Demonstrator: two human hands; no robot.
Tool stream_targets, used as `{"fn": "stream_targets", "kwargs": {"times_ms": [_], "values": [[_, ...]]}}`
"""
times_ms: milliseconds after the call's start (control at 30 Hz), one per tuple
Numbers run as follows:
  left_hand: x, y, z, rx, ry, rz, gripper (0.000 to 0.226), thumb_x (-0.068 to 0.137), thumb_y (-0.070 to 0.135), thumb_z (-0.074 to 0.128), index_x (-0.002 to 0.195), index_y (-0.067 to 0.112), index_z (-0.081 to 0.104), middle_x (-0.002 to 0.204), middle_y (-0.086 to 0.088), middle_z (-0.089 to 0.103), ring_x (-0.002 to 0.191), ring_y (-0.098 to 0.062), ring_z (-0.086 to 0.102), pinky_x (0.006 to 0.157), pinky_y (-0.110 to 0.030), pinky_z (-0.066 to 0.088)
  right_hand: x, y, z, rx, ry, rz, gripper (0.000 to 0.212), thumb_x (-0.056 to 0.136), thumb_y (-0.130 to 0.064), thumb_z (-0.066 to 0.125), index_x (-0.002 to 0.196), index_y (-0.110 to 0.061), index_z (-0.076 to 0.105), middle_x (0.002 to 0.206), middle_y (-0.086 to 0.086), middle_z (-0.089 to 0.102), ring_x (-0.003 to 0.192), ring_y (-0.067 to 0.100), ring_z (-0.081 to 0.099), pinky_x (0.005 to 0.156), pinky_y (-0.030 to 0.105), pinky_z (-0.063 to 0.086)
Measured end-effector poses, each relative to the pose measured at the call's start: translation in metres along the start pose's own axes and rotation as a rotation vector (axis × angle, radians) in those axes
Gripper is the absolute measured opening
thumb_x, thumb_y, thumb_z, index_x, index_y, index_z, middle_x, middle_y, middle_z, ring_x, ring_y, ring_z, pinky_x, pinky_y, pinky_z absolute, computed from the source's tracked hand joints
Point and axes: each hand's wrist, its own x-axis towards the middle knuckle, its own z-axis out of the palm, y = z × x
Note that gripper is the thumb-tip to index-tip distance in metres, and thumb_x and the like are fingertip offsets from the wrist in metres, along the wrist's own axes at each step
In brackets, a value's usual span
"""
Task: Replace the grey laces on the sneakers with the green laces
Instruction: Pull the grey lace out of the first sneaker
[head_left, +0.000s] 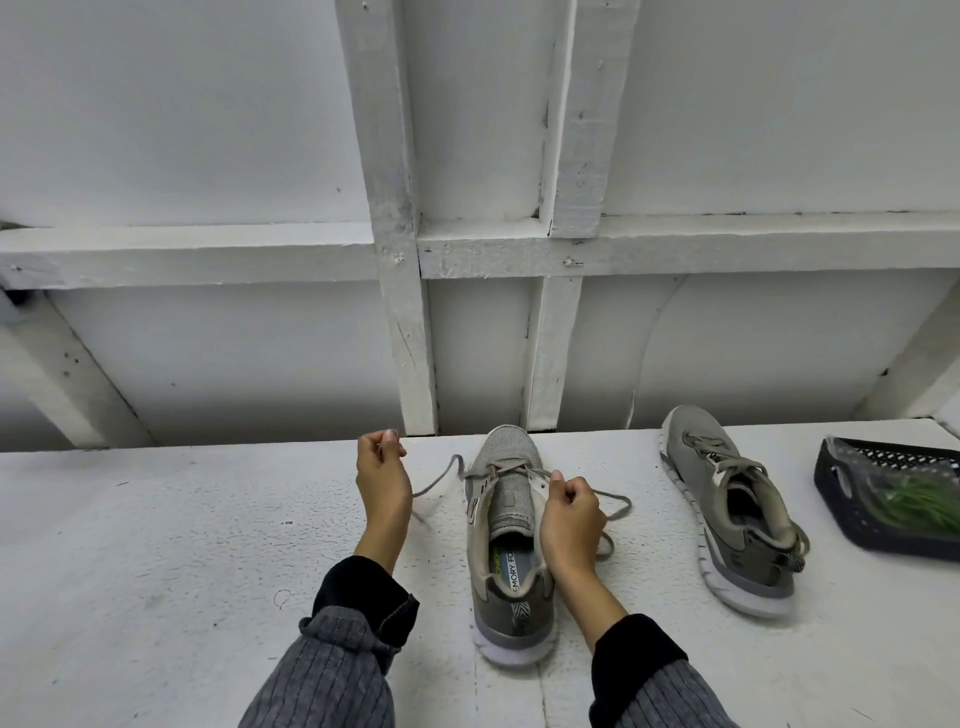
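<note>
Left hand (382, 480) pinching grey lace (447, 475) end, drawn out left of near sneaker (511, 540). Right hand (571, 519) gripping lace at eyelets. Second sneaker (727, 509) further right on bench (156, 545).

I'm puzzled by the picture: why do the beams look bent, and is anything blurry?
Head view: the wide lens splays the white beams; light is soft, shadows faint; the basket at the right edge smears, while the near sneaker stays sharp.
</note>
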Motion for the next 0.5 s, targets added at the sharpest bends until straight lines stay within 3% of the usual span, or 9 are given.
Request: {"fn": "stream_targets", "kwargs": {"times_ms": [133, 233, 333, 400, 500], "values": [[-0.002, -0.027, -0.018, 0.349, -0.130, 0.067, 0.016, 0.099, 0.022, 0.050, 0.093, 0.012, 0.061, 0.087, 0.000, 0.063, 0.086, -0.019, 0.057, 0.071, -0.028, 0.038, -0.001, -0.001, -0.001, -0.006, 0.004, 0.001, 0.040, 0.099, -0.027, 0.050, 0.063, -0.014, 0.041, 0.058, 0.002, 0.051, 0.055, 0.013, 0.044, 0.048, 0.020, 0.029], [-0.005, -0.047, -0.021, 0.549, -0.256, 0.061, 0.014, 0.096, 0.023, 0.055, 0.084, 0.022, 0.064, 0.088, 0.002, 0.068, 0.089, -0.020, 0.063, 0.077, -0.033, 0.047, -0.001, -0.001, 0.000, 0.003, -0.006, 0.003, 0.040, 0.099, -0.027, 0.050, 0.062, -0.013, 0.041, 0.058, 0.002, 0.052, 0.056, 0.016, 0.045, 0.050, 0.024, 0.030], [-0.013, -0.052, -0.017, 0.746, -0.328, 0.063, 0.013, 0.095, 0.028, 0.056, 0.088, 0.028, 0.067, 0.092, 0.009, 0.068, 0.092, -0.015, 0.058, 0.079, -0.033, 0.041, -0.001, 0.000, 0.000, 0.009, -0.004, 0.010, 0.039, 0.099, -0.027, 0.050, 0.063, -0.012, 0.042, 0.058, 0.003, 0.052, 0.058, 0.020, 0.046, 0.050, 0.024, 0.031], [-0.017, -0.049, -0.013, 0.808, -0.362, 0.098, 0.013, 0.094, 0.029, 0.057, 0.093, 0.029, 0.070, 0.098, 0.009, 0.069, 0.097, -0.015, 0.059, 0.078, -0.031, 0.037, -0.001, 0.000, 0.000, 0.007, -0.005, 0.014, 0.039, 0.099, -0.027, 0.050, 0.063, -0.012, 0.041, 0.058, 0.003, 0.051, 0.057, 0.019, 0.046, 0.050, 0.025, 0.031], [-0.021, -0.036, -0.006, 0.757, -0.367, 0.180, 0.019, 0.096, 0.027, 0.057, 0.106, 0.020, 0.072, 0.110, -0.002, 0.067, 0.102, -0.019, 0.061, 0.081, -0.027, 0.045, -0.001, -0.001, -0.001, 0.002, -0.001, 0.017, 0.039, 0.099, -0.027, 0.050, 0.063, -0.013, 0.041, 0.059, 0.003, 0.052, 0.057, 0.016, 0.046, 0.050, 0.024, 0.030]]}}
